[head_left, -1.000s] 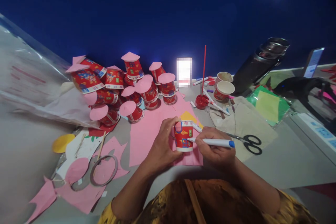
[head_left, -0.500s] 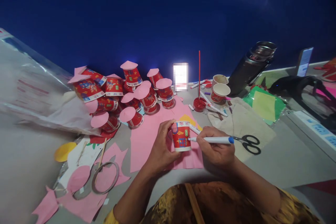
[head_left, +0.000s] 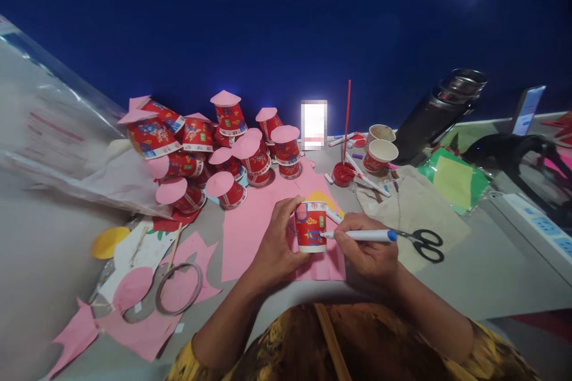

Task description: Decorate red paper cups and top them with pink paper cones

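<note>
Head view: 1 cup (head_left: 308,227), upright over pink paper (head_left: 250,220), gripped from its left by the left hand (head_left: 277,245). The right hand (head_left: 370,253), just beside, pinches 1 marker (head_left: 369,236), long axis crosswise to the cup's, tip at its right side.

overall light: dim and uneven, with the gray table (head_left: 465,289) paler than the wall
blue wall (head_left: 286,30): deep and dark, faint violet glows just above the pink-topped cups (head_left: 230,118)
bright rectangle (head_left: 314,125): blown-out white, blocky pixels at its border
clear plastic bag (head_left: 75,125): pale glare streaks, soft and smeary detail
black flask (head_left: 420,125): small highlights on the metal rim
held cup (head_left: 311,229): fairly sharp, fine print unreadable
right hand (head_left: 369,250): soft shadow beneath
frame edges: wide-angle stretching, top right corner nearly black
lamp position: cannot be told
</note>
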### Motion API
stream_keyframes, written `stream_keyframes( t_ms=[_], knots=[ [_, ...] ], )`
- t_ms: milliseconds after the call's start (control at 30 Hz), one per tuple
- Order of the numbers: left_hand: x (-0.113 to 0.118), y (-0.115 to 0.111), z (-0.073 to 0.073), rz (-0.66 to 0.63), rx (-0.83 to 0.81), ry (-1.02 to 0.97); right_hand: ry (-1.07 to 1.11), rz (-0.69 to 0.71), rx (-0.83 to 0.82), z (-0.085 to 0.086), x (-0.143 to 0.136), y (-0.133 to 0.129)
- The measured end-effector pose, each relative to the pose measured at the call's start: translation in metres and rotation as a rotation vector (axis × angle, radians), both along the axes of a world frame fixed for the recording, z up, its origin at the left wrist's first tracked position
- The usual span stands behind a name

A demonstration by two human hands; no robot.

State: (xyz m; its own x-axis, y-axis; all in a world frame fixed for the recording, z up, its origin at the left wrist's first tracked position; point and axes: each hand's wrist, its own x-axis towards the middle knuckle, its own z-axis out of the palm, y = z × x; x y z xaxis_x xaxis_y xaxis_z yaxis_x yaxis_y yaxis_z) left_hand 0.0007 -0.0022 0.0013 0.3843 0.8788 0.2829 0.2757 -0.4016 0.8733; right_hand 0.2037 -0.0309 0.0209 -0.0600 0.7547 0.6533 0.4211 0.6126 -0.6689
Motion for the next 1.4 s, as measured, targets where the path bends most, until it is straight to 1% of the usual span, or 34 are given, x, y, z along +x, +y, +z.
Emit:
stream_keyframes(
  t_ms=[167, 400, 500, 733, 867, 1000, 1100, 1267, 1400],
  knots=[
    [0.000, 0.001, -0.003, 0.002, 0.009, -0.006, -0.025, 0.015, 0.016, 0.003, -0.002, -0.001],
    [0.000, 0.001, 0.001, 0.011, 0.015, -0.001, 0.044, 0.015, -0.007, -0.008, 0.002, -0.003],
    [-0.001, 0.001, 0.001, 0.015, 0.015, 0.004, 0.042, 0.013, -0.001, -0.009, 0.002, -0.003],
    [0.000, 0.002, 0.003, 0.003, -0.014, 0.021, -0.016, -0.008, 0.041, -0.001, 0.000, 0.002],
    [0.000, 0.002, 0.001, 0.021, 0.011, 0.035, -0.041, 0.013, 0.015, 0.003, -0.001, 0.001],
    [-0.001, 0.001, 0.001, 0.032, 0.014, 0.035, -0.041, 0.018, -0.009, 0.002, -0.001, -0.002],
    [-0.001, 0.001, 0.003, 0.024, -0.009, 0.035, -0.012, 0.006, -0.023, 0.000, 0.000, -0.003],
    [-0.001, 0.001, 0.006, 0.032, -0.001, 0.017, -0.020, -0.003, -0.030, 0.000, 0.000, -0.003],
    [-0.001, 0.002, 0.005, 0.041, 0.001, 0.025, -0.013, 0.027, -0.043, 0.001, -0.001, -0.003]
  ],
)
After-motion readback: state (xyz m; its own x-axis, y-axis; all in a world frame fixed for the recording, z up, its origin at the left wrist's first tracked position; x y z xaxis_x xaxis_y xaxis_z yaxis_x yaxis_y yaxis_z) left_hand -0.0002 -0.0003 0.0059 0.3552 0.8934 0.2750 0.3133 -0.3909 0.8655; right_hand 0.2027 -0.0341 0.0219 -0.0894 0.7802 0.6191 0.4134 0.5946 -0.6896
